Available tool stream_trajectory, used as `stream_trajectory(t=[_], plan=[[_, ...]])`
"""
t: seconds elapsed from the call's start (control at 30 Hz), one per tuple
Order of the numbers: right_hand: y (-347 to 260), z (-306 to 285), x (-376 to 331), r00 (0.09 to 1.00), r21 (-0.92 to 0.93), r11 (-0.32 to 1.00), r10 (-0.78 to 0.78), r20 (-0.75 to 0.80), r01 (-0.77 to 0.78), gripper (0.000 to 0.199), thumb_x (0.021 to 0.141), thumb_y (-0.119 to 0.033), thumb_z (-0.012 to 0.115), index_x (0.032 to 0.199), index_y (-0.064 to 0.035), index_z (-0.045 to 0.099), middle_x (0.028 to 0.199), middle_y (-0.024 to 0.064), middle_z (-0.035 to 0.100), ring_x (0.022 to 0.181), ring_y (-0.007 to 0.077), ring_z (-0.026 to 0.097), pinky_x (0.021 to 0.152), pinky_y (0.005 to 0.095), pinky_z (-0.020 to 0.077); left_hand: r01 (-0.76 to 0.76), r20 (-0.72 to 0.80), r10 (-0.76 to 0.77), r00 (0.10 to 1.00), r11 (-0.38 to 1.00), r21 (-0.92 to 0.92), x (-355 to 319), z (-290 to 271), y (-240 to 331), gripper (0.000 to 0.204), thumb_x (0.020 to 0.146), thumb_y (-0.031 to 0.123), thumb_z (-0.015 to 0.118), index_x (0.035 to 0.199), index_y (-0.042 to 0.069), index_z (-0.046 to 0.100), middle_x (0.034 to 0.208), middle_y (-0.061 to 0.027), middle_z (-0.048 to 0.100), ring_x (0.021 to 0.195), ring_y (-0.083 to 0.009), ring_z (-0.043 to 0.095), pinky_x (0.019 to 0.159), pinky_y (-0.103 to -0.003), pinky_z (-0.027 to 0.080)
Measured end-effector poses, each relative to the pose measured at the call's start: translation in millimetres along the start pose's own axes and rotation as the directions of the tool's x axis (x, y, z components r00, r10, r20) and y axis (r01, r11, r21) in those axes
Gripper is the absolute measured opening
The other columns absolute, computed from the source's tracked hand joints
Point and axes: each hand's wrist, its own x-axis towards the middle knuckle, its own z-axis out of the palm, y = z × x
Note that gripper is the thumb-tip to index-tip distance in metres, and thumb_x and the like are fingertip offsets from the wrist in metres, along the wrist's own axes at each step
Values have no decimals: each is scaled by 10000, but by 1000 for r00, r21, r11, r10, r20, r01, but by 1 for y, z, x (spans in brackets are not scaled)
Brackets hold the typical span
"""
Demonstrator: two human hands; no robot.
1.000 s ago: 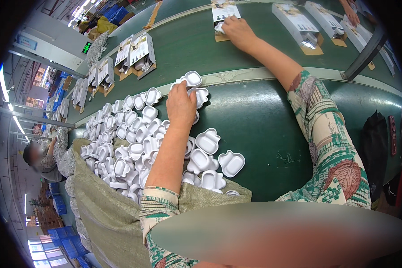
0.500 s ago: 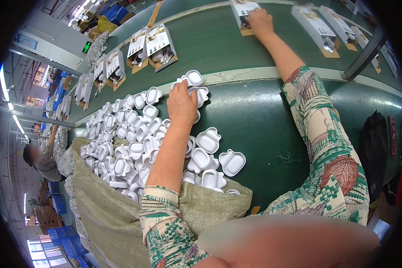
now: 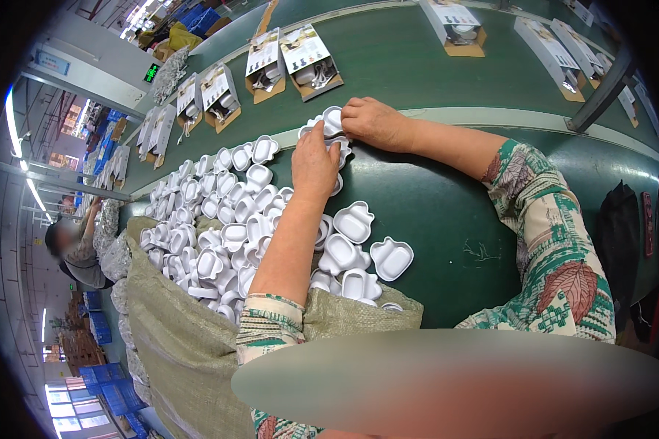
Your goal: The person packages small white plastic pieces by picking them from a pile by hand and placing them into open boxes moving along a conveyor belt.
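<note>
Shallow white plastic dishes with scalloped ends lie heaped at the left of the green table. At the heap's far right end, my left hand is curled over a few of them, thumb against one white dish. The undersides of its fingers are hidden. Close beside it, my right hand pinches the right rim of another white dish. A separate white dish lies nearer me, right of the heap.
Beyond a pale rail runs a green belt with open printed boxes; one box is straight ahead, another box further left. A woven sack lies under the heap. A metal post stands right. A co-worker is far left.
My right hand has left the box on the belt and come back to the dishes beside my left hand. That box now lies further right in view. My left hand stays at the same dishes.
</note>
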Motion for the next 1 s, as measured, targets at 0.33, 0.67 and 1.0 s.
stream_trajectory(t=[0.33,0.67,1.0], plan=[[30,-8,-6,989,-121,989,65,-130,-81,114,768,-104,595,879,-101,569,876,57,578,901,260,543,797,382,439,529,-66,-526,848,832,169,8,-23,-50,527,818,335,562,1261,56,492,1356,-194,399,1284,-405,332,946,-669,295],[110,-25,-11,880,-398,807,293,-373,-437,110,772,-129,560,863,-107,619,872,58,603,897,240,564,743,378,458,41,22,-37,999,968,-249,10,-6,-27,576,810,249,628,1306,20,444,1391,-232,382,1315,-352,341,1069,-400,295],[7,1,6,998,-8,998,55,36,-55,265,730,-194,700,933,-59,595,1045,96,554,1000,273,525,844,390,436,164,-16,-164,986,985,47,4,-2,-50,453,842,270,590,1215,19,536,1309,-232,478,1225,-353,448,1017,-384,361]])
